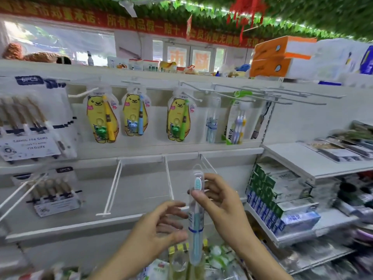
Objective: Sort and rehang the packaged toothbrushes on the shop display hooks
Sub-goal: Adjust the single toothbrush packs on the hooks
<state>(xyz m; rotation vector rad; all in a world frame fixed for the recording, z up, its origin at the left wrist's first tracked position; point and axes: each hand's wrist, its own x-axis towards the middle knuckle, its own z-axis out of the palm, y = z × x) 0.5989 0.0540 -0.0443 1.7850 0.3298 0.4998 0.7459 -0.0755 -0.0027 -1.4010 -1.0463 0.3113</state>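
My right hand (219, 197) pinches a clear packaged toothbrush (196, 225) with a light blue handle, held upright below the lower row of white display hooks (169, 178). My left hand (161, 225) hovers just left of the pack with relaxed fingers, its thumb near the pack's lower part. On the upper hooks hang three yellow bear toothbrush packs (103, 118), (134, 116), (180, 120), a clear pack (212, 122) and a green-labelled multi-pack (237, 122). Bare upper hooks (282, 96) stick out at the right.
Large multi-brush packs (30, 122) hang at the left, with a smaller one (54, 195) below. Toothpaste boxes (280, 199) fill the shelf at the right. More packaged goods (201, 259) lie in a pile below my hands. Orange boxes (280, 57) sit on top of the unit.
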